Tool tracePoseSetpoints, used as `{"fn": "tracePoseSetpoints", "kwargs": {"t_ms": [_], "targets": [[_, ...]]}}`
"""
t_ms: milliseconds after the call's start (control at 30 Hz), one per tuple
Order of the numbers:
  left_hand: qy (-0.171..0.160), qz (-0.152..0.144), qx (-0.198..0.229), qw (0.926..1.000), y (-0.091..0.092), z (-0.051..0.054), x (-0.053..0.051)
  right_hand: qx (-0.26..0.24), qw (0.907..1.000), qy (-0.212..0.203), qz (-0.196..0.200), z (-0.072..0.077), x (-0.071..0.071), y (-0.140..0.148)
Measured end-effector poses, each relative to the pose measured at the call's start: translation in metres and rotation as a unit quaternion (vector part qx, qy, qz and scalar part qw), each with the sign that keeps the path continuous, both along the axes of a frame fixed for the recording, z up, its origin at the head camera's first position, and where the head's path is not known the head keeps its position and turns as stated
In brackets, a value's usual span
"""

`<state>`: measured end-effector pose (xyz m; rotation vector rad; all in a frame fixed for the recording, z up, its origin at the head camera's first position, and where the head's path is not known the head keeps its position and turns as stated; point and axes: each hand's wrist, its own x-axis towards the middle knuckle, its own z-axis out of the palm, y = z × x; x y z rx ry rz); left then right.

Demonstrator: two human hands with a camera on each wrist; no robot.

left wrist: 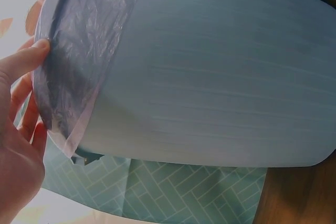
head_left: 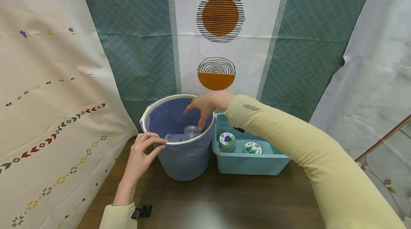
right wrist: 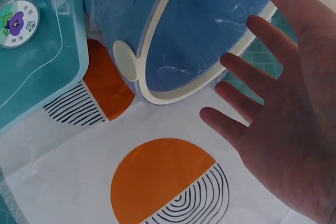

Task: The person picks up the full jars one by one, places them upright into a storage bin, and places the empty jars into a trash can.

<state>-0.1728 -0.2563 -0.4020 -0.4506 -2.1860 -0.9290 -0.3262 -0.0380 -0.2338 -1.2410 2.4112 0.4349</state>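
A blue trash can with a cream rim stands on the table, lined with a thin clear bag folded over its edge. Inside it lie clear plastic jars, seen only in part. My left hand grips the near left of the rim, thumb against the outside of the bag and fingers at the edge. Over the can's mouth, my right hand is spread with nothing in its fingers; in the right wrist view its palm faces the can's opening.
A teal plastic basin stands just right of the can. In it are a jar with a purple flower on its lid and a jar with a green design on its lid. Patterned cloth hangs behind and at both sides.
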Motion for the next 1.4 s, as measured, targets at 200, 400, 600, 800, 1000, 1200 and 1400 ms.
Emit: {"fn": "tracePoseSetpoints", "kwargs": {"t_ms": [200, 400, 600, 800, 1000, 1200, 1400], "targets": [[0.002, -0.002, 0.003, 1.0, -0.001, -0.001, -0.002, -0.004, 1.0, -0.001, -0.006, 0.0, -0.002, 0.002], [0.002, 0.001, 0.009, 1.0, -0.001, -0.001, -0.002, -0.011, 0.9999, -0.008, -0.007, 0.001, -0.003, 0.003], [0.004, 0.0, 0.01, 0.9999, -0.001, 0.0, -0.002, -0.021, 0.9997, -0.011, -0.007, 0.0, -0.005, 0.005], [0.005, 0.002, 0.006, 1.0, -0.003, 0.002, -0.002, -0.044, 0.9989, -0.019, -0.002, 0.0, -0.009, 0.012], [0.01, 0.003, -0.001, 0.9999, -0.004, 0.002, -0.002, -0.064, 0.9972, -0.037, -0.004, 0.0, -0.013, 0.022], [-0.033, 0.017, -0.016, 0.9992, -0.003, 0.01, 0.002, -0.102, 0.9934, -0.052, -0.006, 0.006, -0.007, 0.039], [-0.07, 0.038, -0.048, 0.9957, 0.001, 0.026, 0.007, -0.178, 0.9819, -0.063, 0.017, 0.009, 0.002, 0.062]]}}
